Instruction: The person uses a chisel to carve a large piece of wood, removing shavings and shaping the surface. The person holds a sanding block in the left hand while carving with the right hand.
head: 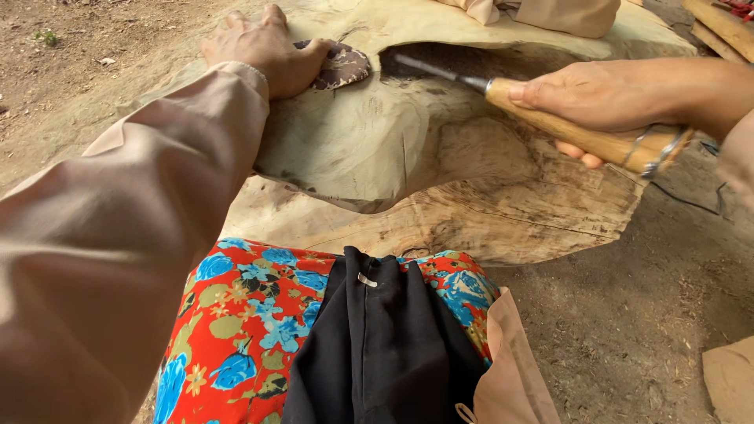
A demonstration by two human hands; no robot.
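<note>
On top of the big pale wood slab (pixel 440 169), near its far edge, a chisel (pixel 542 110) lies at a slant: its thin metal blade reaches up and left into a dark hollow (pixel 463 63) cut in the slab, and its light wooden handle, ringed with metal bands at the butt, runs down to the right. The right hand (pixel 605 98) is closed around that handle, thumb along the top, fingertips showing beneath. What lies inside the hollow is too dark to tell beyond the blade's tip.

Just left of the hollow, the left hand (pixel 267 51) rests palm down, fingers spread, on the slab, its thumb touching a dark, mottled rounded patch (pixel 342 67) on the surface; it grips nothing. A tan sleeve (pixel 118 235) runs from it toward the camera.

Nearer, below the slab's rough front edge, lies red cloth with blue flowers (pixel 251 322) and a black garment (pixel 385 345) over it. Bare dirt ground (pixel 628 330) surrounds the slab, with planks (pixel 719 27) at the upper right.
</note>
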